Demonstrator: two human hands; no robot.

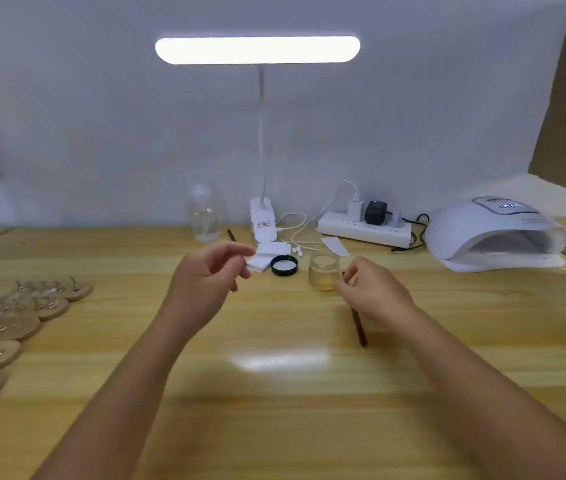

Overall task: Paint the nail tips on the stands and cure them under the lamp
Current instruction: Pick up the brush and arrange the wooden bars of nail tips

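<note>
On our glossy yellow wooden desk (pixel 274 410): round tan wooden stands with nail tips (pixel 7 320), overlapping at far left, blurred, partly cut off. White domed curing lamp (pixel 493 233) far right. Small clear glass jar (pixel 323 271) beside black round lid (pixel 284 265). Right hand (pixel 375 289) grips a thin brown brush (pixel 358 327). Left hand (pixel 205 275), fingers curled; contents indiscernible.
</note>
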